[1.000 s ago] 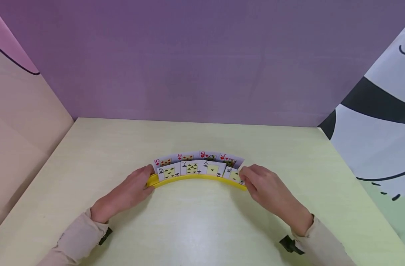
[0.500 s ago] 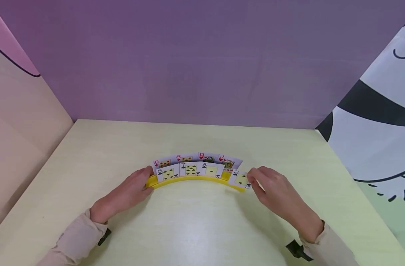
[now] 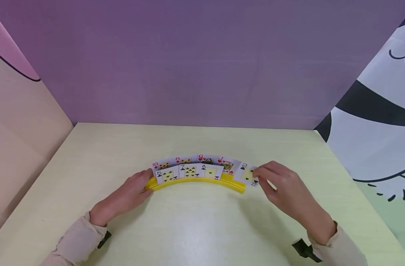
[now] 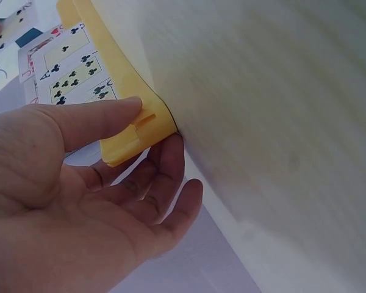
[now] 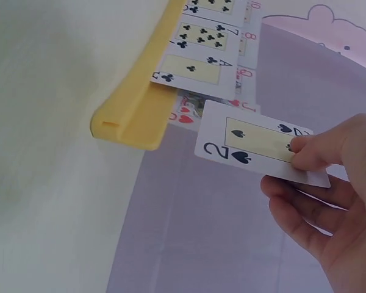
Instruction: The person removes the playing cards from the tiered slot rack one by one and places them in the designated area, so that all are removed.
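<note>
A curved yellow card holder (image 3: 196, 180) stands on the table, its left end gripped by my left hand (image 3: 129, 194). In the left wrist view the thumb (image 4: 110, 119) lies on the holder's front, with fingers behind and under the end. My right hand (image 3: 289, 190) pinches a two of spades (image 5: 256, 143) by its outer edge, raised just off the holder's right end. The front row holds the five (image 3: 167, 174), seven (image 3: 190, 171) and ace of clubs (image 3: 210, 172). Behind them stand red cards: ten, eight, queen (image 3: 207, 159) and jack (image 3: 227, 165).
The pale wooden table (image 3: 189, 229) runs back to a purple panel (image 3: 202, 66). A side panel with a panda drawing (image 3: 375, 107) stands at right, a pinkish one (image 3: 19, 140) at left. Each sleeve bears a black strap.
My right hand has drawn the two of spades out of the front row's right end and moved it to the right and up. My left hand stays on the holder.
</note>
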Available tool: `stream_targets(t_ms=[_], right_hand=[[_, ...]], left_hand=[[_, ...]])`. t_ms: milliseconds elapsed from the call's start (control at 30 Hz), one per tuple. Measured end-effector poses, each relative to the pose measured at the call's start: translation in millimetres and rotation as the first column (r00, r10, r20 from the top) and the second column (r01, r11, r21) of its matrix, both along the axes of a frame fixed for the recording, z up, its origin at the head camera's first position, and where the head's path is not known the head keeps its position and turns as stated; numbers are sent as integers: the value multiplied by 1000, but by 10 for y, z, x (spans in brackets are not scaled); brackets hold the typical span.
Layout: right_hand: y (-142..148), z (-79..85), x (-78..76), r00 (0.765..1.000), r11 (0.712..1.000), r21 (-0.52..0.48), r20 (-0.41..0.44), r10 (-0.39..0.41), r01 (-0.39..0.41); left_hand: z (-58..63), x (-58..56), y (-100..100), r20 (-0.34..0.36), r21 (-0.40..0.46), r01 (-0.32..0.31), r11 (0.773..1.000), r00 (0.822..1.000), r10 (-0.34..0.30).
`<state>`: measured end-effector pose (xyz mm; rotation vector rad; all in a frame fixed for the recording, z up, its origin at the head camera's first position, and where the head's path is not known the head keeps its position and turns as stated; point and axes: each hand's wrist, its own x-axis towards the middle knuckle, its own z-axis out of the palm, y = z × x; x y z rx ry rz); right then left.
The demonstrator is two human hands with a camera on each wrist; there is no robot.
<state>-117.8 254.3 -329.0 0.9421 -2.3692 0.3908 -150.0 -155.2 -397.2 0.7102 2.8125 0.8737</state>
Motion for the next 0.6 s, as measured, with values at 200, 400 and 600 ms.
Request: stream_targets(t_ms=[200,400,600], right_hand=[[142,84,-23,998,997,-44,12,-58,58],[270,115,-85,996,988,-129,23,-83,85],[332,126,-216,994,978,-176,8,-110,110]], left_hand=[[-6,15,-10,-36,-11,24,1000,999,-24],[-15,23,-15,-56,-33,24,999,998,-26],[-11,32,-22,-73,-44,28,999,997,-31]])
